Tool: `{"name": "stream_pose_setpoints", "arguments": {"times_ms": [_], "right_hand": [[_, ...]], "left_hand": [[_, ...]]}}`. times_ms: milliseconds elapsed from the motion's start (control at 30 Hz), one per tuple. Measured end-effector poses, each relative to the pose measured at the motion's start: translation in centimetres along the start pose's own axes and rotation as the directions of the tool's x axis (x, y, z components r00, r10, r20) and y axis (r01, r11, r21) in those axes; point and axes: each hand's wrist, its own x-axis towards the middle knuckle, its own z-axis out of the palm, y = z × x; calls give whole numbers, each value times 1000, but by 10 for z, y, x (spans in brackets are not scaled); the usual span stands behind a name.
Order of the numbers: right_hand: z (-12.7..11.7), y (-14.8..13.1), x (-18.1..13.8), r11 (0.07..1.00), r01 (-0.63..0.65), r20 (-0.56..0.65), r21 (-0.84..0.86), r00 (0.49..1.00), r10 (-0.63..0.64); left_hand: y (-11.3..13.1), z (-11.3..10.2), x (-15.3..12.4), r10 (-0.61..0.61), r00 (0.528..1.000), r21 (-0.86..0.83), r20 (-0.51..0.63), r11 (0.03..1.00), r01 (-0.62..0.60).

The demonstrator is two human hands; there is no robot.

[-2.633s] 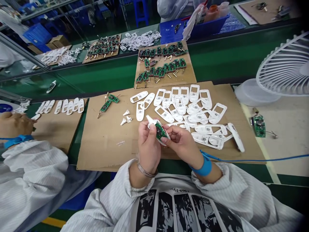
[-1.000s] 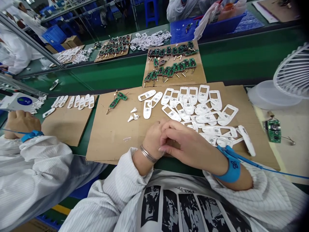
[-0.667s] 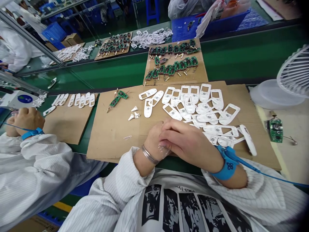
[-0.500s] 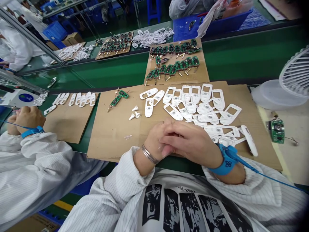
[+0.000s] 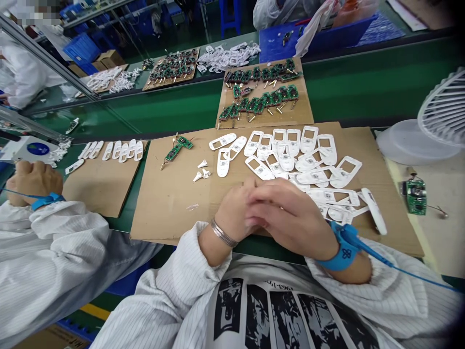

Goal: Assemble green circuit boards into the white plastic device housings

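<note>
My left hand [image 5: 232, 213] and my right hand [image 5: 290, 213] rest pressed together on the near part of a large cardboard sheet [image 5: 167, 203]. The right hand lies over the fingers of the left. Both are closed, and whatever lies between them is hidden. A blue wrist strap [image 5: 343, 247] with a blue cord sits on my right wrist. Just beyond my hands lie several white plastic shells [image 5: 308, 160]. To the left of them are a loose green circuit board [image 5: 178, 148] and three small white caps [image 5: 201, 172].
A smaller cardboard [image 5: 301, 114] on the green belt [image 5: 345, 87] carries several green circuit boards. A white fan [image 5: 443, 116] and a single circuit board [image 5: 414, 196] are at the right. A co-worker's fist [image 5: 34, 182] is at the left, near a row of white parts [image 5: 112, 150].
My hands earlier held a white shell with a green board up in view. They have come down onto the cardboard, clasped together, and the piece is now hidden.
</note>
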Motion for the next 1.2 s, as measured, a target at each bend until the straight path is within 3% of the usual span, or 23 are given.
{"name": "stream_pose_setpoints", "arguments": {"times_ms": [67,100,167,233,267,333,433,567,767,1033,1200], "right_hand": [[-9,-2,-2,991,-126,-219,54,966,134],[-12,-2,-3,972,-210,-323,103,918,232],[-15,3,-7,894,-356,-428,272,787,444],[-10,9,-10,755,-428,-354,497,694,627],[-5,11,-12,676,-447,-281,585,670,687],[7,12,-13,565,-481,-166,670,645,746],[24,7,-10,549,-514,-133,659,638,758],[35,1,-4,569,-543,-180,617,607,774],[37,0,-3,477,-547,-131,688,552,824],[37,-2,0,571,-540,-216,618,582,784],[40,0,0,612,-534,-261,583,590,764]], "left_hand": [[-6,1,2,-6,997,-262,-80,965,-16],[-8,1,2,-22,995,-456,-93,890,-23],[-10,2,1,-66,996,-802,-63,597,-11],[-9,4,-1,-127,992,-954,-15,298,24],[-8,5,-3,-161,987,-978,-1,207,33],[-3,8,-5,-227,974,-993,18,112,44],[6,12,-5,-285,954,-994,93,33,107],[14,15,-3,-321,935,-989,149,-53,139],[16,18,-2,-326,936,-990,137,-3,144],[14,27,2,-362,931,-999,36,23,47],[13,33,1,-355,934,-996,22,-91,-11]]}}
